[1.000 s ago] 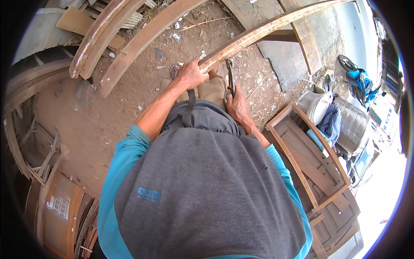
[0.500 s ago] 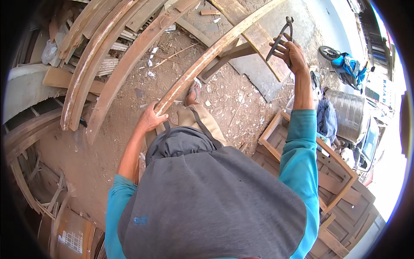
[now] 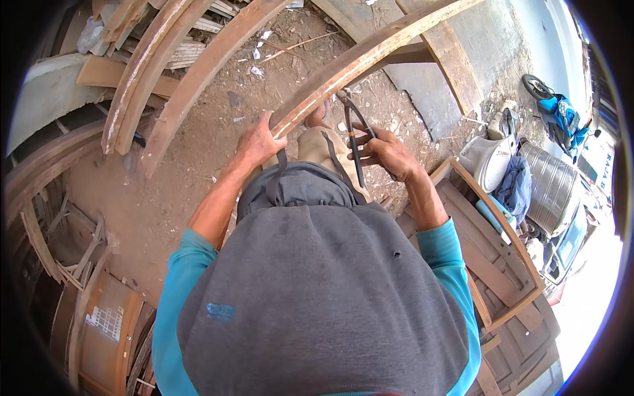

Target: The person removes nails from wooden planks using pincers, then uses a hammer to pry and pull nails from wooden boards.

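My left hand [image 3: 259, 141] is closed round the near end of a long curved wooden beam [image 3: 350, 72], whose edge has a pale, chipped strip. The beam slants up to the right, its far part over a plank [image 3: 456, 69]. In my right hand [image 3: 391, 153] is a pair of pincers [image 3: 353, 129] with dark handles, jaws pointing up. Those jaws are at the beam's lower edge; whether they touch it I cannot tell. The pincers' handles stand apart, and my fingers are around them.
More curved beams [image 3: 198, 82] lean at the upper left. Wood chips and paper scraps litter the dirt floor [image 3: 185, 198]. To the right lie a wooden frame [image 3: 492, 327], panelled boards and a metal drum [image 3: 548, 181]. A blue motorbike [image 3: 561, 115] stands farther off.
My right hand has come down and left with the pincers, from above the plank to beside the beam. My left hand still grips the beam's end. The view has shifted slightly.
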Demonstrator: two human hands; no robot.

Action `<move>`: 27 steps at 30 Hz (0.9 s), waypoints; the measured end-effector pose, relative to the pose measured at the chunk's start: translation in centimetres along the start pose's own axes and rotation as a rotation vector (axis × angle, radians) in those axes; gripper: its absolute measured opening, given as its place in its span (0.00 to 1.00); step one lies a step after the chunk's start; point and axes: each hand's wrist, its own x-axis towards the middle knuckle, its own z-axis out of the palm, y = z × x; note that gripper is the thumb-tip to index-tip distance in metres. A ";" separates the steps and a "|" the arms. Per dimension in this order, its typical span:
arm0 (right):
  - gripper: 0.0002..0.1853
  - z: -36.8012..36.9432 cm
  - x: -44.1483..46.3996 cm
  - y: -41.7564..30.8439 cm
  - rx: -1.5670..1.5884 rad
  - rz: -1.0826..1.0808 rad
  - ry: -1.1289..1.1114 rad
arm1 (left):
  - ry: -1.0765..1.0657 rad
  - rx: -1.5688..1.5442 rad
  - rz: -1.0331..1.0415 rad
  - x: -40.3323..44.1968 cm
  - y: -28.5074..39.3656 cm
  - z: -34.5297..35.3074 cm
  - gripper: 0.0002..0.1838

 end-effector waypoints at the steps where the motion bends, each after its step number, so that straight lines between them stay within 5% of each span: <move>1: 0.30 0.6 0.0 0.5 -0.001 0.001 0.008 | -0.003 -0.004 0.006 0.0 -0.2 0.4 0.38; 11: 0.32 0.2 0.9 -0.6 -0.107 0.100 -0.058 | 0.116 0.048 0.147 -0.5 -1.0 1.8 0.36; 16: 0.12 1.3 1.7 0.4 0.208 0.192 -0.054 | 0.207 0.105 0.231 -0.3 -1.7 2.1 0.36; 18: 0.13 5.2 2.1 2.9 0.034 0.086 0.134 | 0.001 0.022 0.102 -0.1 -0.9 0.4 0.36; 21: 0.10 10.2 4.2 6.7 0.087 -0.051 0.353 | 0.012 -0.011 0.129 0.5 -1.4 0.6 0.33; 24: 0.13 12.0 9.5 12.9 -0.284 -0.449 0.664 | -0.013 -0.051 0.124 1.2 -2.1 0.5 0.34; 27: 0.15 11.1 10.4 12.4 -0.442 -0.410 0.651 | -0.167 -0.203 0.175 2.5 -3.0 -0.9 0.36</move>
